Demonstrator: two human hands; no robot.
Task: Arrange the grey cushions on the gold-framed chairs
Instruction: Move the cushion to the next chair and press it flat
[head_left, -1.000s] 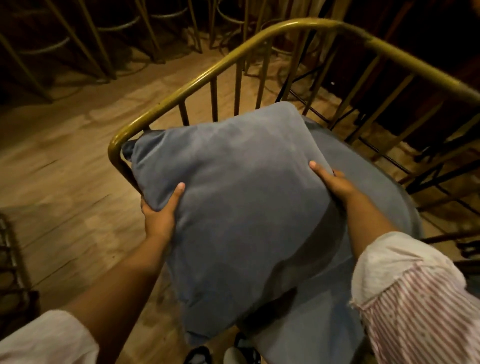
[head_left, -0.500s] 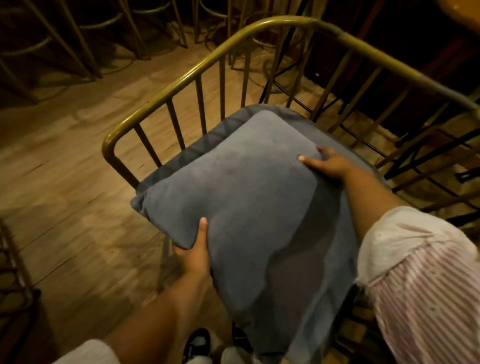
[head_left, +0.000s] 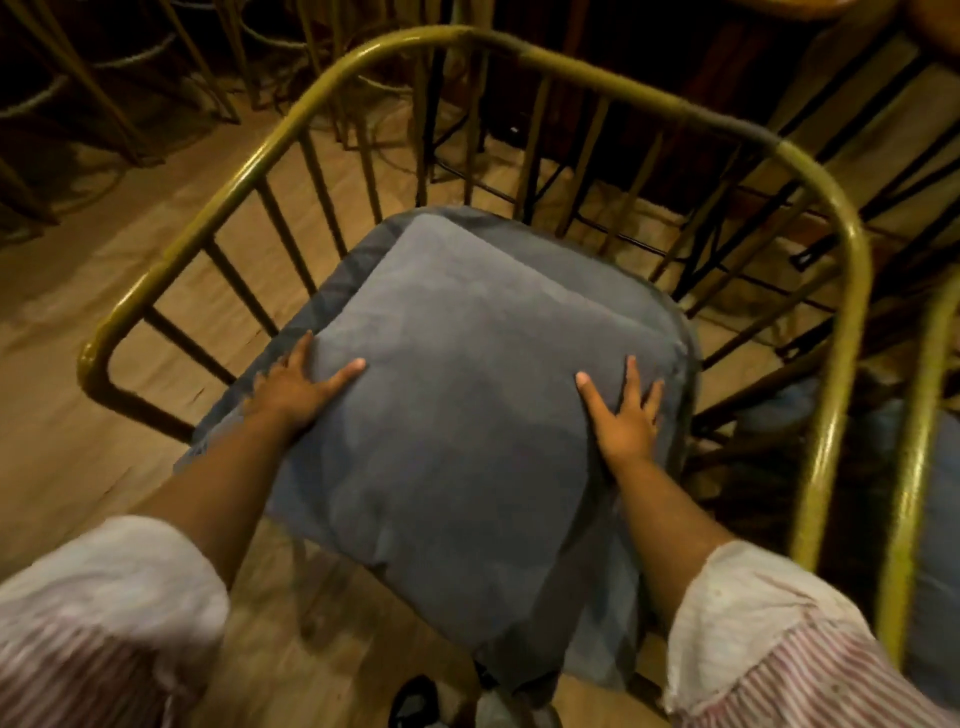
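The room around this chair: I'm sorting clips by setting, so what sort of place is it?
Probably a restaurant or bar dining room: several gold-framed chairs crowd together, stool legs line the back over a wooden floor, and a table edge shows top right.

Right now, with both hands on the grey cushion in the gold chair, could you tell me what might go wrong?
1. The grey cushion overhangs the seat pad at its near edge, so it might tip forward once the left hand and right hand lift.
2. It sits askew to the gold frame, so it may need squaring.
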